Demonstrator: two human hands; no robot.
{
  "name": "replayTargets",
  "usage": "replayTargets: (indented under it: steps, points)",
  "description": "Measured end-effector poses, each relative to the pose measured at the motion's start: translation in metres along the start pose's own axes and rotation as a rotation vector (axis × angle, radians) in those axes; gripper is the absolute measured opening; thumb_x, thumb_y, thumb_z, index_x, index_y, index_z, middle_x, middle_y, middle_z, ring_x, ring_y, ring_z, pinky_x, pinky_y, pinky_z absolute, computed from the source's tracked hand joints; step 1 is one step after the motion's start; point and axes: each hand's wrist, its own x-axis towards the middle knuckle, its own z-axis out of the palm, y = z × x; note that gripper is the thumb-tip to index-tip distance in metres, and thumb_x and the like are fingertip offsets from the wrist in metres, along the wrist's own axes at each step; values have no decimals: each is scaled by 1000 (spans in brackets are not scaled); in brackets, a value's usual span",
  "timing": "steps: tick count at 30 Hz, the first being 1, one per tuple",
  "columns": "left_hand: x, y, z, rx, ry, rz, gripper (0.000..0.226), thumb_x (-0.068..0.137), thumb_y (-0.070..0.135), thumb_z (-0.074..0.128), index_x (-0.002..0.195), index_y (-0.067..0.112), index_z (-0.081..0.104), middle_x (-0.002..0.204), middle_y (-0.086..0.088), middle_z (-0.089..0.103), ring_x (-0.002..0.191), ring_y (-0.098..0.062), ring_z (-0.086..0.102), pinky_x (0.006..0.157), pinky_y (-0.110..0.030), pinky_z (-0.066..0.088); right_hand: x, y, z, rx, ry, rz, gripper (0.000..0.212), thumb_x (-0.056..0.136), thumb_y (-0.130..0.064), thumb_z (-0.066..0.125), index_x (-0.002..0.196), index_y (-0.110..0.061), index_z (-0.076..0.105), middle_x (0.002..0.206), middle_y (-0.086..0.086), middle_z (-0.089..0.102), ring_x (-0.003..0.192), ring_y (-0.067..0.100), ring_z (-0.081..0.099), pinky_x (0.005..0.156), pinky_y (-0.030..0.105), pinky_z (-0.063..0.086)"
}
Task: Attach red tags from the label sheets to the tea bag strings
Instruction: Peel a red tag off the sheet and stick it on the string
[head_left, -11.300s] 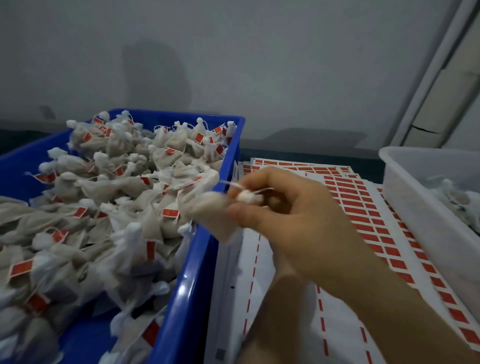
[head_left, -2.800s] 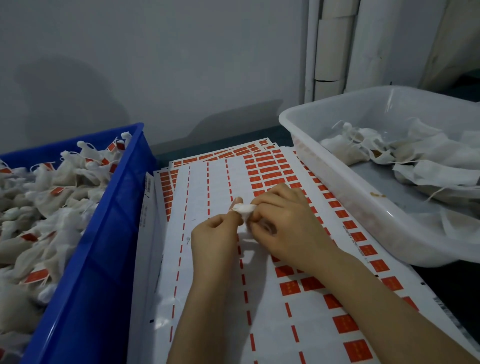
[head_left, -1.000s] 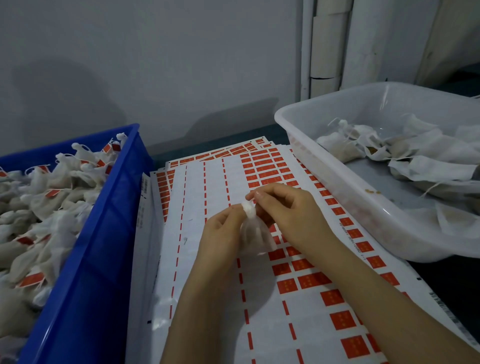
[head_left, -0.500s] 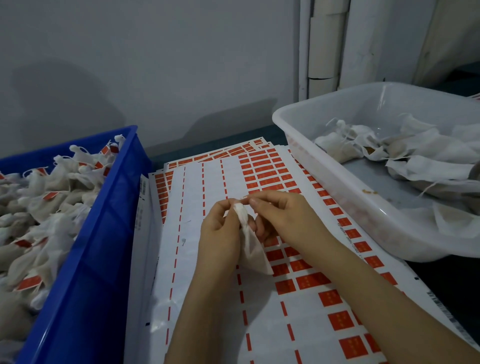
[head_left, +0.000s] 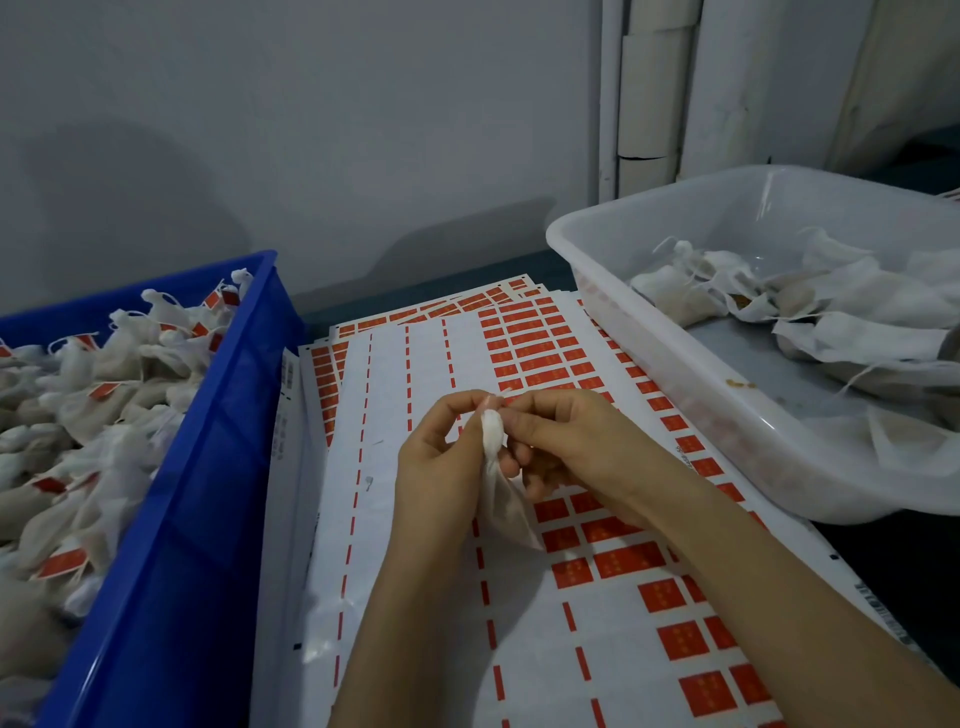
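A white tea bag (head_left: 496, 467) hangs between my two hands above the label sheets (head_left: 415, 597), its gathered top pointing up. My left hand (head_left: 441, 467) grips the bag's neck with thumb and fingers. My right hand (head_left: 576, 447) pinches at the top of the bag, where the thin string is too fine to make out. Rows of red tags (head_left: 535, 353) cover the right part of the top sheet; its left columns are peeled to thin red strips.
A blue crate (head_left: 208, 493) on the left is heaped with tagged tea bags (head_left: 93, 415). A translucent white bin (head_left: 649, 332) on the right holds untagged tea bags (head_left: 831, 312). A grey wall and a white pipe (head_left: 649, 88) stand behind.
The tea bag has been turned upright and lifted slightly off the sheet; both hands shifted their pinch to its top. Earlier my right hand carried a tagged bag to the blue crate.
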Motion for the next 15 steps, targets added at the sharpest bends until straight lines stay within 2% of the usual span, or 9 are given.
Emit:
replayTargets:
  steps: [6, 11, 13, 15]
  points:
    - [2, -1, -2, -8, 11, -23, 17, 90, 26, 58, 79, 36, 65, 91, 13, 67, 85, -12, 63, 52, -9, 50, 0, -2, -3, -89, 25, 46, 15, 90, -26, 56, 83, -19, 67, 61, -5, 67, 52, 9, 63, 55, 18, 51]
    - [0, -2, 2, 12, -22, -52, 19, 89, 28, 57, 76, 40, 65, 76, 26, 64, 69, 0, 64, 46, -5, 44, -1, -2, 0, -102, 93, 95, 26, 91, -29, 55, 68, -21, 64, 56, -5, 65, 50, 8, 62, 55, 18, 49]
    - [0, -3, 2, 21, -33, -51, 19, 89, 29, 56, 76, 40, 65, 70, 27, 65, 68, 9, 64, 45, -4, 43, -1, -2, 1, -93, 107, 118, 27, 91, -28, 54, 66, -20, 63, 55, -4, 64, 50, 8, 61, 57, 19, 49]
    - [1, -4, 2, 25, -23, -51, 18, 90, 29, 56, 77, 38, 66, 72, 25, 66, 69, 5, 65, 46, -5, 44, 0, -1, 2, -79, 119, 141, 26, 91, -29, 54, 69, -18, 64, 56, -4, 63, 51, 8, 61, 59, 20, 50]
